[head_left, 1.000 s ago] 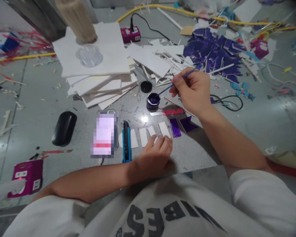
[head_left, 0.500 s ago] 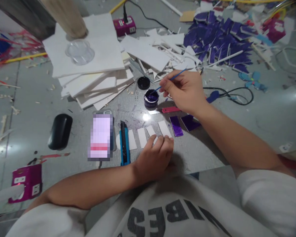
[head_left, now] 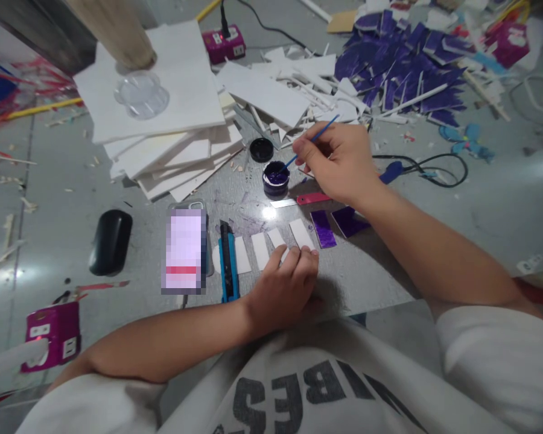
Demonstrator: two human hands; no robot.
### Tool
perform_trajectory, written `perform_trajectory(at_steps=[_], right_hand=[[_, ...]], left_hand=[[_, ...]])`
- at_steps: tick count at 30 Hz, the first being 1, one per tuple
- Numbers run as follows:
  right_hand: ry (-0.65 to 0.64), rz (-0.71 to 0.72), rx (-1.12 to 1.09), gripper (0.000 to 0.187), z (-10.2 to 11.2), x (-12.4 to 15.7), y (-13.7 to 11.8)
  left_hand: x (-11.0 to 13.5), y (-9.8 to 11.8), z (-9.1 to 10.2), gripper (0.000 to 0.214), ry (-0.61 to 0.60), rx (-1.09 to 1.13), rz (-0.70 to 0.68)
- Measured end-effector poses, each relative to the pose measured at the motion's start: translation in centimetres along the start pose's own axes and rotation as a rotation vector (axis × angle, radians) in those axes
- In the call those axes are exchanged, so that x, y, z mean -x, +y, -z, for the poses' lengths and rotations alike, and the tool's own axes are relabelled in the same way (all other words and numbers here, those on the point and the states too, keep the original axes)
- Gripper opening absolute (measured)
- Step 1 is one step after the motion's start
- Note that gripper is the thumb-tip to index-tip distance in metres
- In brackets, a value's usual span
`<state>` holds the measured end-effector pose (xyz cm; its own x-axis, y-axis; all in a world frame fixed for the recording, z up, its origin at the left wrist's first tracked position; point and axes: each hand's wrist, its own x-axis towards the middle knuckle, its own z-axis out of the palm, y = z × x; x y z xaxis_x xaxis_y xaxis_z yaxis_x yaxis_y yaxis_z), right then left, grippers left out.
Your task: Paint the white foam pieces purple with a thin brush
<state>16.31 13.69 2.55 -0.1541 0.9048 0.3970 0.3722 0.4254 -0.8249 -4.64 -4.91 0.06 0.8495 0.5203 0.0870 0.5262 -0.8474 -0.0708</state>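
Between the thumb and fingers of my right hand [head_left: 339, 157] is a thin blue paintbrush [head_left: 319, 135]. Its tip dips into a small open jar of purple paint [head_left: 276, 179]. The jar's black lid [head_left: 261, 149] lies just behind it. My left hand [head_left: 287, 280] rests on the table, fingers loosely bent and slightly apart, at the near ends of the white strips [head_left: 302, 233]. Whether its fingertips press on a strip is hidden. Two purple-painted pieces [head_left: 323, 229] lie right of the strips. Below my right hand is a red-handled blade [head_left: 312, 199].
A blue utility knife [head_left: 228, 262], a phone [head_left: 185, 247] and a black case [head_left: 111, 242] lie left. Behind are stacked white boards [head_left: 185, 90], white offcuts [head_left: 266, 96] and a heap of purple pieces [head_left: 393, 66]. Purple power sockets [head_left: 224, 45] and cables lie about.
The brush tip stays in the paint jar, with the brush slightly shifted. My left hand keeps its place. The whole view has shifted a little.
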Motion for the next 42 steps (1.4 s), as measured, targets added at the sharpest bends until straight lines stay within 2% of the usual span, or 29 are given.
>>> perform_trajectory(at_steps=[7, 12, 16, 20, 25, 29, 34, 39, 42], right_hand=[[-0.106, 0.035, 0.091, 0.046, 0.5, 0.1, -0.1], [-0.057, 0.036, 0.156, 0.040, 1.1, -0.1, -0.5], [-0.094, 0.088, 0.283, 0.034, 1.4, 0.0, -1.3], [-0.147, 0.102, 0.341, 0.035, 1.2, 0.3, -1.6], [-0.081, 0.078, 0.334, 0.037, 1.3, 0.3, -1.4], [-0.137, 0.092, 0.352, 0.039, 1.3, 0.4, -1.6], [-0.061, 0.104, 0.293, 0.043, 1.1, 0.5, -1.8], [-0.075, 0.105, 0.271, 0.044, 1.1, 0.5, -1.6], [-0.022, 0.089, 0.232, 0.047, 1.1, 0.6, -1.8]], left_hand=[[-0.1, 0.0, -0.1, 0.093, 0.012, -0.034, -0.004], [-0.2, 0.0, -0.1, 0.092, 0.019, -0.025, -0.001], [-0.3, 0.1, -0.1, 0.093, 0.017, -0.015, 0.007], [-0.3, 0.1, 0.0, 0.095, 0.034, -0.026, 0.009], [-0.5, 0.0, 0.2, 0.096, 0.024, -0.018, 0.002], [-0.5, -0.1, 0.4, 0.096, 0.025, -0.015, 0.011], [-0.6, -0.1, 0.4, 0.093, 0.027, -0.018, 0.012], [-0.6, 0.1, 0.4, 0.092, 0.009, 0.007, 0.028], [-0.6, 0.2, 0.3, 0.093, 0.000, 0.013, 0.032]])
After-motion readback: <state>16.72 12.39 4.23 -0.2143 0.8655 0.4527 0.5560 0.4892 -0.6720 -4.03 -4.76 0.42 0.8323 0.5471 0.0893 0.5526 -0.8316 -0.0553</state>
